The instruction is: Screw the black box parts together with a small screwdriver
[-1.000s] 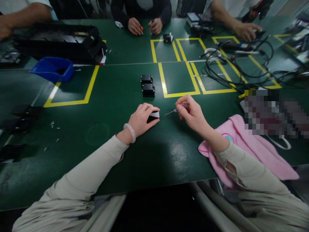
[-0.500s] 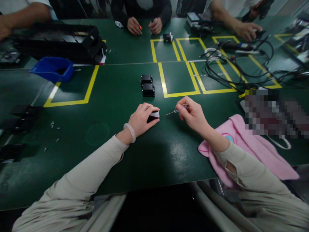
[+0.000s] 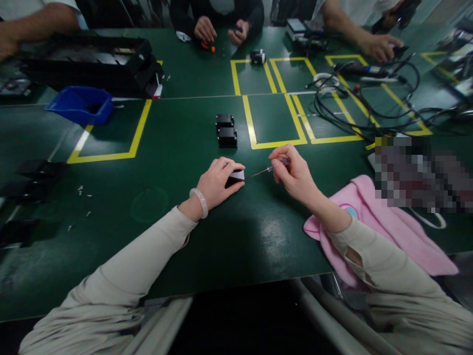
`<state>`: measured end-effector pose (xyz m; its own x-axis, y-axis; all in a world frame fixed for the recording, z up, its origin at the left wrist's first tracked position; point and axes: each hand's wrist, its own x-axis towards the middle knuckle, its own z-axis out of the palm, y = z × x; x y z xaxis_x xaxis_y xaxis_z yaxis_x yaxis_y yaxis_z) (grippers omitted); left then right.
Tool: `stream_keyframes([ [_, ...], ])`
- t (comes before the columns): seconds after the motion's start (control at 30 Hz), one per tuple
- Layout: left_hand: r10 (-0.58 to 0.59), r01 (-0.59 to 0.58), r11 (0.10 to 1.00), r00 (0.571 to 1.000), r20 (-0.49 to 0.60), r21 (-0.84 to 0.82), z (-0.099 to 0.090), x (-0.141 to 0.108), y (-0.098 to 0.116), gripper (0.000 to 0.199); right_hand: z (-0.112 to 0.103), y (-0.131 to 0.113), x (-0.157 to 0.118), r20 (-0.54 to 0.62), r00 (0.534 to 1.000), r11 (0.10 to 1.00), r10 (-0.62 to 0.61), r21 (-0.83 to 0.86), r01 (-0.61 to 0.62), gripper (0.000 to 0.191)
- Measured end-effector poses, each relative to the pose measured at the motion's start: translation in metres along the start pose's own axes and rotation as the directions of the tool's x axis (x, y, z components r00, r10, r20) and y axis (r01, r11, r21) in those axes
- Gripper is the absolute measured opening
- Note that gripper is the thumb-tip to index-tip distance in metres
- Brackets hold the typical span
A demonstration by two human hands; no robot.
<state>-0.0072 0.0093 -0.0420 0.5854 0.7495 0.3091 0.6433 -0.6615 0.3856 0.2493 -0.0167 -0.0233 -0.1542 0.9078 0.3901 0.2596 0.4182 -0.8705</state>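
My left hand (image 3: 218, 181), with a pale bracelet at the wrist, is closed around a small black box-shaped part (image 3: 235, 176) on the green table. The fingers hide much of that part. Between the fingertips of my right hand (image 3: 293, 172) is the handle of a screwdriver (image 3: 283, 162). Its thin shaft slants down to the left, and the tip meets the right side of the black part. Two similar black parts (image 3: 226, 136) stand one behind the other beyond my hands. Several small screws (image 3: 88, 214) lie loose to the left.
A blue bin (image 3: 83, 106) and black trays (image 3: 96, 64) stand at the back left. More black parts (image 3: 27, 190) sit at the left edge. Pink cloth (image 3: 369, 222) lies under my right forearm. Cables (image 3: 369, 106) tangle at the right. Several co-workers' hands (image 3: 205, 29) are across the table.
The fingers of my right hand have shifted slightly on the screwdriver handle. My left hand and the black part stay put. Across the table, a co-worker's hands have moved, with an orange item now lower.
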Motion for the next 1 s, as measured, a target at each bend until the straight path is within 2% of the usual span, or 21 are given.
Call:
stream_keyframes([
  [0.27,0.012,-0.012,1.000,1.000,-0.004,0.005,0.0000,-0.0002,-0.0007,0.034,-0.0009,-0.0043,0.0008,0.019,1.000,0.999,-0.016,-0.046,0.017,0.031],
  [0.47,0.006,-0.006,1.000,1.000,-0.001,0.011,0.0002,-0.0001,-0.0007,0.034,0.0006,-0.0009,0.0004,0.001,1.000,1.000,-0.003,-0.001,0.003,0.027],
  [0.63,0.016,-0.016,1.000,1.000,-0.007,0.013,0.0005,-0.0003,-0.0012,0.034,-0.0008,-0.0034,0.0006,0.014,0.999,0.999,-0.029,-0.029,0.030,0.026],
  [0.83,0.025,-0.025,1.000,1.000,-0.013,0.018,0.0012,-0.0002,-0.0013,0.034,-0.0002,-0.0011,0.0000,0.008,1.000,1.000,-0.010,0.003,0.010,0.015],
  [1.0,0.028,-0.028,0.999,0.999,-0.016,0.022,0.0007,-0.0005,-0.0010,0.034,-0.0008,-0.0020,0.0013,0.020,0.999,0.999,-0.028,-0.036,0.028,0.026],
])
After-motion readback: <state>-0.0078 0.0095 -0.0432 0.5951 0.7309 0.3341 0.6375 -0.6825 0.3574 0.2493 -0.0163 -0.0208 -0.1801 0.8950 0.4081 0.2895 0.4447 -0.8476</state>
